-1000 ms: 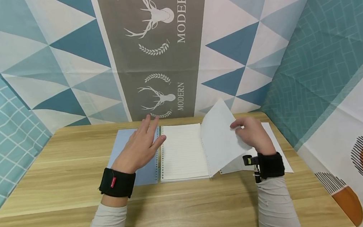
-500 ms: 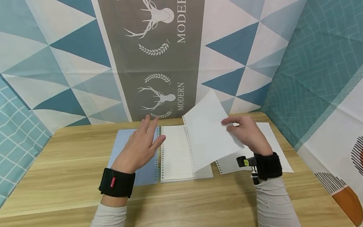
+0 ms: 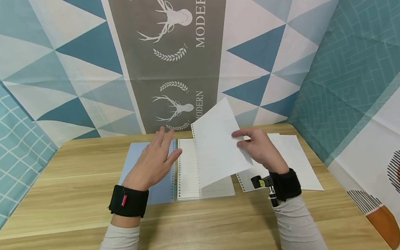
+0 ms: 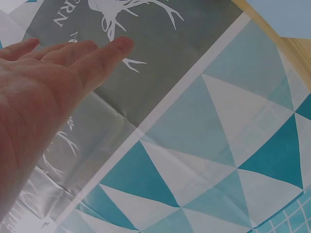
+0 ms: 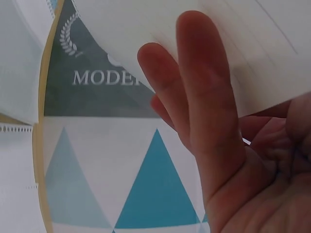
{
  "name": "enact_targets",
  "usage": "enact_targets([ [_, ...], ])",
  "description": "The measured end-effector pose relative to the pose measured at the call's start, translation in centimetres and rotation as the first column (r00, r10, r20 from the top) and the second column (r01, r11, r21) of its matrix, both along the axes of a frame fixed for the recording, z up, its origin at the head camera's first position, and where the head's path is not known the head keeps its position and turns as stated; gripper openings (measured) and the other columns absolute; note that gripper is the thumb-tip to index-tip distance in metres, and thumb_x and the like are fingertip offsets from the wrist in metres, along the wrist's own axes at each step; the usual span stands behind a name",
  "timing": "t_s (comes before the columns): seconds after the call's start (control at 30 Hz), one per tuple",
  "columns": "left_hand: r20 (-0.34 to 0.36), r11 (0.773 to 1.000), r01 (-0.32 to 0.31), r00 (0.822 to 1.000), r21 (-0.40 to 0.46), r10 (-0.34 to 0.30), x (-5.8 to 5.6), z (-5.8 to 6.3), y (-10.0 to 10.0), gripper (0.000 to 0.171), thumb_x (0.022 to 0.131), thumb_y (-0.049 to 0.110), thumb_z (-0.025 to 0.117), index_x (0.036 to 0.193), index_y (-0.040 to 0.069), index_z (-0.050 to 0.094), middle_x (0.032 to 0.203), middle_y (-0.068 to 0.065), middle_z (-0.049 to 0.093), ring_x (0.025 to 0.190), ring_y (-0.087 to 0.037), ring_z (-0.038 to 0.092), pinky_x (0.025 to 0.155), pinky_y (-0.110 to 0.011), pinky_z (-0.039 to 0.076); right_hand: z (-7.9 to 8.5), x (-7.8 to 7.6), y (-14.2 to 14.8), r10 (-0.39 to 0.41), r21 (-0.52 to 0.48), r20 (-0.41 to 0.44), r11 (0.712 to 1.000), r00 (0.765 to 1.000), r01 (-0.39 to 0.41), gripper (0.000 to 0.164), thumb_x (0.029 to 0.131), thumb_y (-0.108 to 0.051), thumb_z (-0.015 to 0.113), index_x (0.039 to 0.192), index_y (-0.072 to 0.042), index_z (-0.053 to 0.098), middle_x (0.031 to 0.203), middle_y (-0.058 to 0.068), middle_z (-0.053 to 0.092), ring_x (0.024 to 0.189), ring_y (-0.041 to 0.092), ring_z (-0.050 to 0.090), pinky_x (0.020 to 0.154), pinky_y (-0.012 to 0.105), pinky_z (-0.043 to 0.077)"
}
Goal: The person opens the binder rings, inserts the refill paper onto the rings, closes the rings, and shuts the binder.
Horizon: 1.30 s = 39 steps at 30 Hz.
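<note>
A white sheet of paper (image 3: 219,143) with punched holes along its left edge is lifted above the table. My right hand (image 3: 260,147) pinches its right edge between thumb and fingers. In the right wrist view the fingers (image 5: 204,73) lie against the sheet's lined side. Beneath the raised sheet lies a stack of lined, hole-punched paper (image 3: 187,169), partly covered by it. My left hand (image 3: 154,158), fingers straight and spread, is over a blue cover sheet (image 3: 128,161) with holes on its right side. Whether this hand touches the cover cannot be told.
At the right lie overlapping white sheets (image 3: 295,152), partly hidden by my right hand and wrist. Everything rests on a wooden table (image 3: 202,232). Patterned cloth (image 3: 90,51) stands upright behind and beside the table.
My right hand has moved left, drawing the sheet across the lined stack. The sheet's holed left edge has come up and over. My left hand has stayed in place.
</note>
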<state>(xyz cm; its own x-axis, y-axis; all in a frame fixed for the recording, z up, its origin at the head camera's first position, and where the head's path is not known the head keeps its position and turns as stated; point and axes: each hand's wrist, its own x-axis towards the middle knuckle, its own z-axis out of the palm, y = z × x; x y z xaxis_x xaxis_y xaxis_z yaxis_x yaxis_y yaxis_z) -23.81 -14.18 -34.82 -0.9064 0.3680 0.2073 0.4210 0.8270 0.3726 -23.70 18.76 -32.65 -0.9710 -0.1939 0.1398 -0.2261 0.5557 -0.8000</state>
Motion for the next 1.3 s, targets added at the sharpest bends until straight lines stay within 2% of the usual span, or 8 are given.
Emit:
enact_targets([
  [0.53, 0.018, 1.000, -0.006, 1.000, 0.003, 0.006, 0.0, 0.0, -0.2, 0.075, 0.107, 0.054, 0.038, 0.165, 0.014, 0.012, 0.172, -0.019, 0.006, 0.159, -0.039, 0.011, 0.121, -0.066, 0.023, -0.3, 0.2, -2.6, 0.016, 0.011, 0.015, 1.000, 1.000, -0.016, 0.038, 0.099, -0.005, 0.057, 0.137, -0.007, 0.062, 0.150, 0.013, 0.055, 0.132, 0.035, 0.058, 0.104, 0.050, 0.050],
  [0.7, 0.016, 1.000, -0.004, 1.000, 0.001, 0.004, 0.0, 0.0, -0.3, 0.076, 0.107, 0.054, 0.038, 0.165, 0.014, 0.011, 0.172, -0.020, 0.006, 0.159, -0.039, 0.011, 0.122, -0.065, 0.023, -0.3, 0.4, -3.4, 0.018, 0.035, 0.011, 0.999, 1.000, -0.018, 0.039, 0.099, -0.005, 0.057, 0.138, -0.008, 0.062, 0.150, 0.013, 0.055, 0.127, 0.037, 0.062, 0.098, 0.046, 0.053],
  [0.97, 0.004, 1.000, 0.004, 1.000, 0.004, -0.004, -0.1, -0.1, -0.3, 0.075, 0.107, 0.054, 0.039, 0.165, 0.013, 0.013, 0.171, -0.020, 0.007, 0.159, -0.039, 0.011, 0.122, -0.065, 0.024, -0.7, 0.4, -4.5, 0.014, 0.038, 0.006, 0.999, 1.000, -0.014, 0.039, 0.100, -0.007, 0.058, 0.139, -0.010, 0.061, 0.151, 0.011, 0.054, 0.118, 0.033, 0.066, 0.075, 0.032, 0.050],
  [1.07, -0.001, 1.000, 0.005, 1.000, 0.009, -0.005, -0.2, -0.2, -0.2, 0.074, 0.107, 0.053, 0.039, 0.164, 0.013, 0.015, 0.171, -0.020, 0.008, 0.159, -0.040, 0.012, 0.121, -0.065, 0.024, -0.9, 0.6, -4.9, 0.021, 0.037, -0.005, 0.999, 1.000, -0.020, 0.040, 0.100, -0.007, 0.059, 0.139, -0.011, 0.061, 0.151, 0.011, 0.054, 0.122, 0.033, 0.064, 0.080, 0.036, 0.052],
  [1.17, -0.005, 1.000, 0.006, 1.000, 0.012, -0.006, -0.2, -0.3, -0.2, 0.074, 0.107, 0.053, 0.040, 0.164, 0.013, 0.016, 0.171, -0.021, 0.009, 0.159, -0.040, 0.012, 0.121, -0.065, 0.024, -1.0, 0.7, -5.3, 0.031, 0.043, -0.026, 0.999, 0.999, -0.030, 0.040, 0.099, -0.006, 0.059, 0.139, -0.010, 0.061, 0.149, 0.012, 0.055, 0.115, 0.030, 0.066, 0.080, 0.036, 0.051],
  [1.3, -0.003, 1.000, 0.003, 1.000, 0.009, -0.003, -0.2, -0.3, -0.1, 0.074, 0.107, 0.053, 0.040, 0.164, 0.013, 0.015, 0.171, -0.020, 0.008, 0.159, -0.040, 0.012, 0.121, -0.065, 0.024, -1.1, 0.7, -5.7, 0.038, 0.058, -0.044, 0.998, 0.998, -0.036, 0.040, 0.098, -0.006, 0.060, 0.138, -0.010, 0.062, 0.147, 0.012, 0.057, 0.102, 0.026, 0.066, 0.072, 0.032, 0.046],
])
